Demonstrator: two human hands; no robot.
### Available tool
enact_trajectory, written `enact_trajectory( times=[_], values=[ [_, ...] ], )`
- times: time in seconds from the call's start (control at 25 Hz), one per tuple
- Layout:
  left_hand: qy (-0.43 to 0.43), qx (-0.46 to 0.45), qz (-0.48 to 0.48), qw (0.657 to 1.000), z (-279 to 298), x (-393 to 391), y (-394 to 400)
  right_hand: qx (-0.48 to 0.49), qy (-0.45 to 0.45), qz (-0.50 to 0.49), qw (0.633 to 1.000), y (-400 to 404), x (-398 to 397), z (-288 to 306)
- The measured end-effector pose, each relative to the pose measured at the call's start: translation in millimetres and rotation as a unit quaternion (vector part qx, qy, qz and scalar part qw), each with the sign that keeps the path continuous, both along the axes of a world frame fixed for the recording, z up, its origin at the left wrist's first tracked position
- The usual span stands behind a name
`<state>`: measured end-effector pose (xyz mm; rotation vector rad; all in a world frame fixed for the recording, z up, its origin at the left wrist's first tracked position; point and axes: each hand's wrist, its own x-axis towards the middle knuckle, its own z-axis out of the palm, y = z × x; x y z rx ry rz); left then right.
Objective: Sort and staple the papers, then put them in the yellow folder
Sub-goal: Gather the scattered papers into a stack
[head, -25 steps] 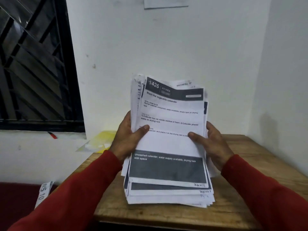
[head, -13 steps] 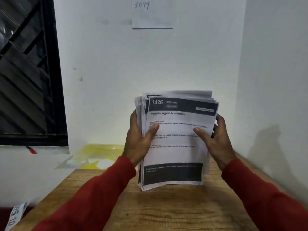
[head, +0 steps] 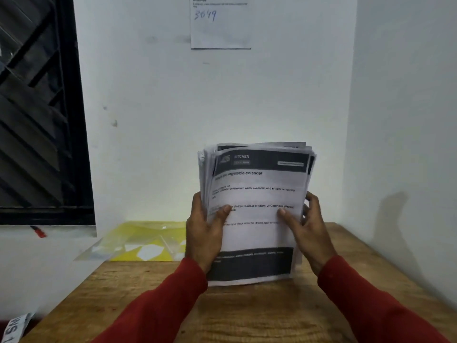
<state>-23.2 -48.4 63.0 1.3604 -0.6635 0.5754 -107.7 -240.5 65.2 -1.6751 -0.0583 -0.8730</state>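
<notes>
Where top sheet (head: pixel 257 214) reads "KITCHEN", both hands grip.

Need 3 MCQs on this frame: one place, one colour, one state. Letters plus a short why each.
1. Where does the yellow folder lie?
A. at the table's far left corner, left of the paper stack
B. under the stack
C. on the floor

2. What colour are the sleeves?
A. blue
B. red
C. white

3. How is the paper stack held?
A. flat on the table, untouched
B. upright, gripped by the left hand and the right hand
C. inside the folder

Answers: 1 A, the folder shows left of the left hand at the table's back edge; 2 B, both forearms are in red; 3 B, a thumb of each hand presses the front page, fingers behind.
</notes>
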Motion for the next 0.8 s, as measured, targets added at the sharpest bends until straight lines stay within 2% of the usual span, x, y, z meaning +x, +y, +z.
enact_trajectory(
  times=[0.08, 0.28, 0.4, 0.52, 0.68, 0.76, 0.8],
  values=[
    [0.014, -0.023, 0.004, 1.000, 3.5, 3.7, -1.1, -0.012, -0.002, -0.004, 1.000, 0.0, 1.3, 2.6],
    [-0.017, -0.003, 0.045, 0.999, 4.6, 0.8, 2.5, -0.050, 0.004, -0.034, 0.998, 5.1, 1.6, -0.6],
    [-0.034, 0.015, 0.051, 0.998, 12.4, 0.8, 8.1, -0.039, -0.027, -0.060, 0.997, 4.9, 0.8, 11.6],
    [-0.046, 0.022, 0.064, 0.997, 21.5, -0.2, 9.9, -0.052, -0.063, -0.053, 0.995, 3.6, 3.7, 27.8],
    [-0.055, 0.018, 0.064, 0.996, 27.4, -0.9, 11.4, -0.102, -0.057, -0.046, 0.992, 5.6, 6.4, 39.0],
    [-0.057, 0.023, 0.068, 0.996, 26.1, -0.5, 11.4, -0.078, -0.097, -0.124, 0.984, 4.6, 3.8, 44.6],
    [-0.058, 0.021, 0.067, 0.996, 24.8, -0.2, 11.6, -0.103, -0.135, -0.174, 0.970, 5.9, 2.0, 50.7]
  ],
)
